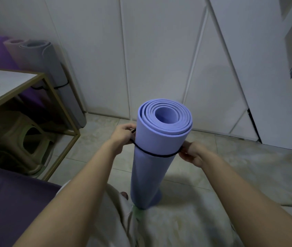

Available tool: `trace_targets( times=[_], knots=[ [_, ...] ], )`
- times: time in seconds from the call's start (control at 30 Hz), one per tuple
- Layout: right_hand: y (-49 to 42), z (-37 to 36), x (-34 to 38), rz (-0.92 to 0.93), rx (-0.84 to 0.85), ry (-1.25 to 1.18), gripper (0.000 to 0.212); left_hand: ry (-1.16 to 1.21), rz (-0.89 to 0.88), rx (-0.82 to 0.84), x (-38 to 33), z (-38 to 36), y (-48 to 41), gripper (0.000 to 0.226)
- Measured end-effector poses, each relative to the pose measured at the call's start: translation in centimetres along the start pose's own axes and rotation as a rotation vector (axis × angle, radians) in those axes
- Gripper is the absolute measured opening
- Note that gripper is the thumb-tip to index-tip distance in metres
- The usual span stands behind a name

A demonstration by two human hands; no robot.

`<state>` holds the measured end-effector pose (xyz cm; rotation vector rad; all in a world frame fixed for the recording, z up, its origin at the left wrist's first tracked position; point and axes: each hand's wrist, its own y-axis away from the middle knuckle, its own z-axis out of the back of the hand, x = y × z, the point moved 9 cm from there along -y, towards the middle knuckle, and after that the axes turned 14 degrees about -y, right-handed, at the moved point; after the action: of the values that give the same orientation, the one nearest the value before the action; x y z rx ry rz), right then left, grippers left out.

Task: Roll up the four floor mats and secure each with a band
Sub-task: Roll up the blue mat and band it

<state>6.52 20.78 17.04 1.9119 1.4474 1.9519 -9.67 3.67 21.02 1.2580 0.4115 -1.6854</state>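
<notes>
Two-handed, pinching the black band (pixel 153 155) looped round the upright rolled lilac mat (pixel 149 175) on the floor (pixel 230 175) at centre, with the left hand (pixel 123 135) at its left side, the right hand (pixel 193 154) at its right.

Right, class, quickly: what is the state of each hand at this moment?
Left hand: closed, pinching the black band on the left of the rolled mat.
Right hand: closed, pinching the same band on the right.

Dim room with white panelled wall (pixel 159 59), pale tiled floor (pixel 248 166), gold-framed side table (pixel 8 81) at left.
</notes>
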Motion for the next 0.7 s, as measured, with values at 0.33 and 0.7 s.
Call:
trace_targets(
  times=[0.33,0.7],
  knots=[
    [-1.6,-3.2,-2.4,0.063,-0.012,0.064,0.035,-0.629,-0.028,-0.210,2.6,0.2,-0.5,0.023],
    [-1.4,-0.7,-2.0,0.109,0.033,0.254,0.034,-0.239,-0.133,0.055,2.1,-1.8,-1.2,0.022]
  ],
)
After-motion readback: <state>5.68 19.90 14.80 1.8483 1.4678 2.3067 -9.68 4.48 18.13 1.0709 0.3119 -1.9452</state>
